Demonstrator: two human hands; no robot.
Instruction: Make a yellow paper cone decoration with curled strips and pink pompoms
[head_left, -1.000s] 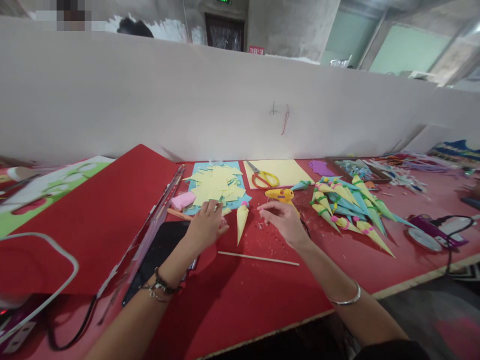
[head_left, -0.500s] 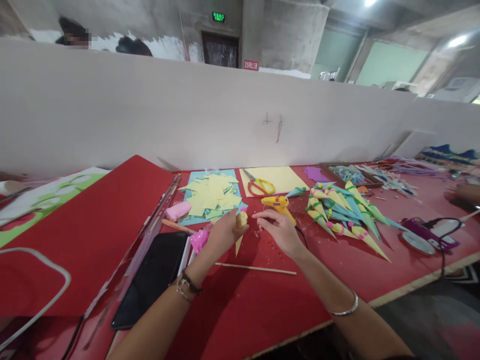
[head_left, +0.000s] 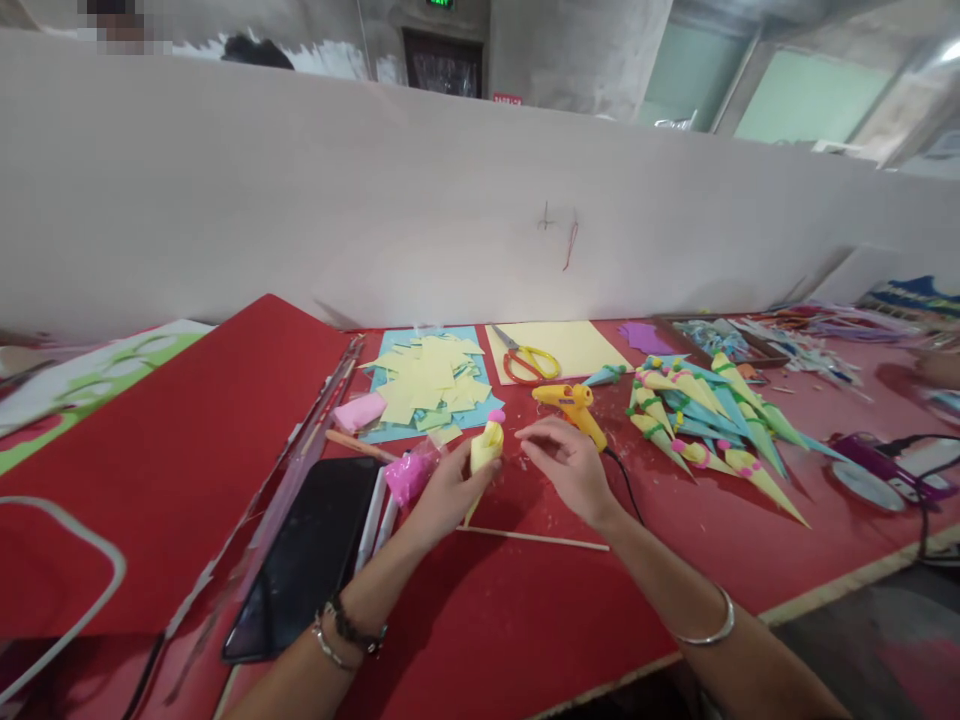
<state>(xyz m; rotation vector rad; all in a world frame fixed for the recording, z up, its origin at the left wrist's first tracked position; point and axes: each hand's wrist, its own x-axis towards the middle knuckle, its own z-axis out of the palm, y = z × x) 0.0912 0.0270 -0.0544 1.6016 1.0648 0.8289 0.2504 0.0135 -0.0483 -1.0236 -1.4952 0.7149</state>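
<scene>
My left hand (head_left: 450, 492) is closed around a yellow rolled paper cone (head_left: 485, 452), held tilted with its point down. A pink pompom (head_left: 496, 415) sits at the cone's top. Just to the right, my right hand (head_left: 576, 468) hovers with thumb and forefinger drawn together in a pinch; whatever lies between the fingertips is too small to make out. Behind that hand lies a yellow hot glue gun (head_left: 571, 400) with a black cord. A thin wooden stick (head_left: 536, 540) rests on the red tabletop below both hands.
Yellow and blue paper pieces (head_left: 427, 385) are heaped left of scissors (head_left: 529, 362). On the right lies a pile of paper cones (head_left: 701, 415). A phone (head_left: 304, 560), a pink bag (head_left: 409, 478) and red board (head_left: 187, 470) are at left. A white partition (head_left: 420, 210) stands behind.
The view has tilted down and shifted slightly. My left hand has turned the cone, so more of its yellow side and pink top shows. My right hand keeps its pinched pose beside it.
</scene>
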